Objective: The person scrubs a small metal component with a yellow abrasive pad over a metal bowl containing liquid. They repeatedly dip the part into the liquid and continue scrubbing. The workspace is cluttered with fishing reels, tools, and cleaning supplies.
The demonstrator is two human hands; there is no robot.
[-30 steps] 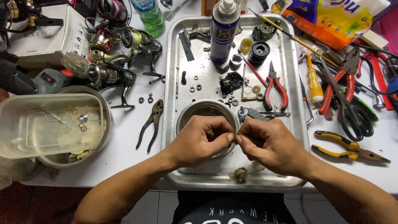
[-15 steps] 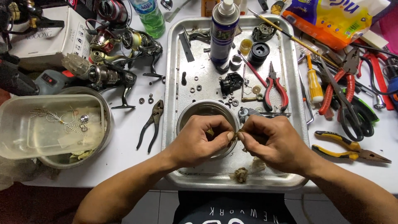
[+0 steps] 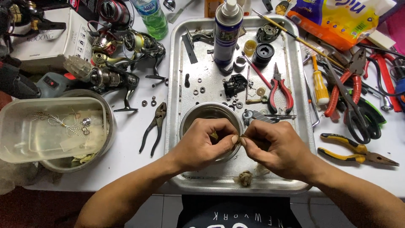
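Head view: left hand (image 3: 202, 143) and right hand (image 3: 274, 145) meeting over metal bowl (image 3: 198, 113) near front edge of steel tray (image 3: 177, 84); fingers (image 3: 234, 139) pinched shut on tiny part (image 3: 241, 137), mostly hidden. Slip likely, dropping into bowl. Axis, pointing direction: cannot tell.

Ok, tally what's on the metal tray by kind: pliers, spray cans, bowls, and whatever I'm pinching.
Red-handled pliers: 1
Spray can: 1
Metal bowl: 1
Small part, pinched between left hand and right hand: 1
Total: 4
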